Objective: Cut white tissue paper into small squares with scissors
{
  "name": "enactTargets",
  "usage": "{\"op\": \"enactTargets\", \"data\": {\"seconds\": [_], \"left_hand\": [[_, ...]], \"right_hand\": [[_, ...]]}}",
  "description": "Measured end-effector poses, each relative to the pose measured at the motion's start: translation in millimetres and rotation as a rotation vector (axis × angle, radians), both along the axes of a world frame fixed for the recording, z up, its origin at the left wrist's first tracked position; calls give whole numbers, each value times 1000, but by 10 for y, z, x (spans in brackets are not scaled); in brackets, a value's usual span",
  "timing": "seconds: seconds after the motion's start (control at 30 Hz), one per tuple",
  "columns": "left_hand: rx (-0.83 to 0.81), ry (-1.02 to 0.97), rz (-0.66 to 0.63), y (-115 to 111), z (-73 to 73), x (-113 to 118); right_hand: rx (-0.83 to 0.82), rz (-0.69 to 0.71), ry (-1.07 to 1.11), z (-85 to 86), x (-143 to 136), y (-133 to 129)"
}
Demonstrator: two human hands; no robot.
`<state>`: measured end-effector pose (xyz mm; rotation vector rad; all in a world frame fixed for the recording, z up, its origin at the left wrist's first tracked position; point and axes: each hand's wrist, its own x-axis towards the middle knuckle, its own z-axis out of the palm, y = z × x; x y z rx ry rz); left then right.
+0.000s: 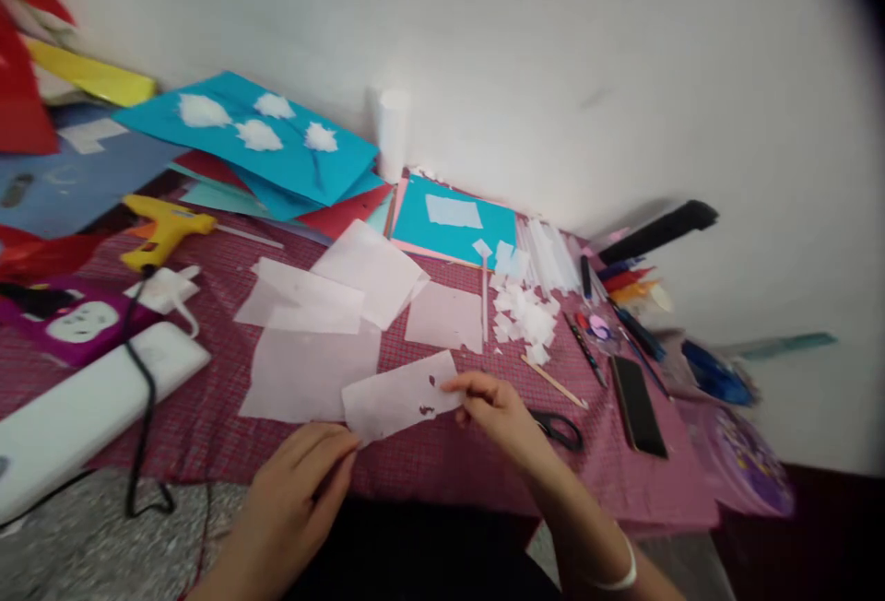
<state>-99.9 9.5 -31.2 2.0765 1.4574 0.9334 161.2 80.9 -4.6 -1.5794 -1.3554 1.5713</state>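
Note:
A strip of thin white paper (391, 398) with a few small dark holes or spots near its right end is stretched between my hands. My left hand (304, 481) pinches its lower left corner. At the right end, my right hand (494, 407) grips the edge between thumb and fingers. Behind the strip lie more thin white sheets (311, 371), some overlapping, and a smaller square sheet (442, 315). A heap of torn white paper pieces (529, 315) sits beyond my right hand. Black-handled scissors (563, 430) lie partly hidden behind my right wrist.
Left stand a yellow glue gun (162, 228), its black cord, a white power strip (103, 407) and a purple case (83, 320). Blue card with white tufts (249, 126) rests on stacked coloured sheets. A phone (637, 406), a wooden stick (553, 382) and pens lie right. A wall closes the back.

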Motion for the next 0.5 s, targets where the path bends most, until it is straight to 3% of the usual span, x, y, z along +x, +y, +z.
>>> {"op": "enactTargets", "data": {"seconds": [0.13,0.23,0.4,0.5], "left_hand": [[32,18,-124,45,-5,285],[75,58,-226,65,18,557],[-14,245,-462,88,78,1104],[-3,346,-524,90,37,1339]], "right_hand": [[-82,-232,63,-62,387,-607],[-140,-289,115,-107,556,-889],[-125,-228,191,-149,761,-1040],[-121,-217,206,-174,846,-1046]]}}
